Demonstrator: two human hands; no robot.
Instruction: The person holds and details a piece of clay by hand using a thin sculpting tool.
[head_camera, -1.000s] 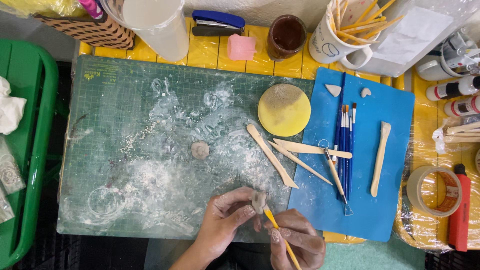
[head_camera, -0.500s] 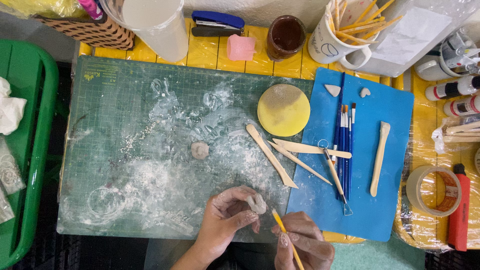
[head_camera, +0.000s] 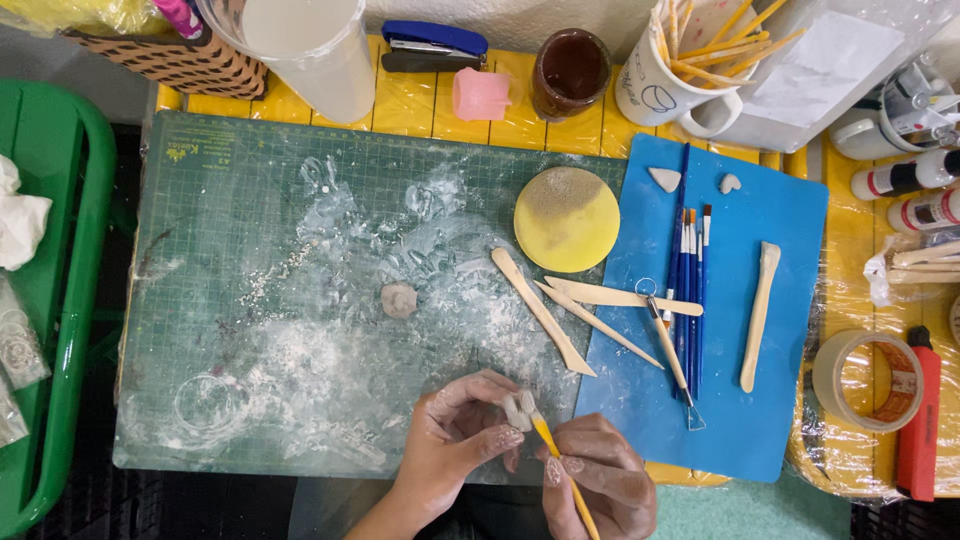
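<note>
Pinched between my left hand's (head_camera: 455, 440) thumb and fingertips is a small pale clay piece (head_camera: 516, 410), held just above the near edge of the green cutting mat (head_camera: 250, 300). My right hand (head_camera: 600, 480) is closed around a thin yellow-handled tool (head_camera: 560, 470), gripped like a pencil, its tip touching the clay. I judge the lump light and soft, easily dented, so I hold it by its sides with gentle pressure and keep the worked face open to the tool. Both hands look dusted white, so the surface is probably a bit powdery rather than slippery. Farther out, a second small clay lump (head_camera: 399, 299) sits near the middle of the mat. Wooden modelling sticks (head_camera: 570, 315) straddle the mat's right edge onto a blue sheet (head_camera: 790, 300), where blue-handled brushes (head_camera: 690, 290) lie, and a yellow round sponge (head_camera: 567, 219) rests by the far right corner of the mat.
</note>
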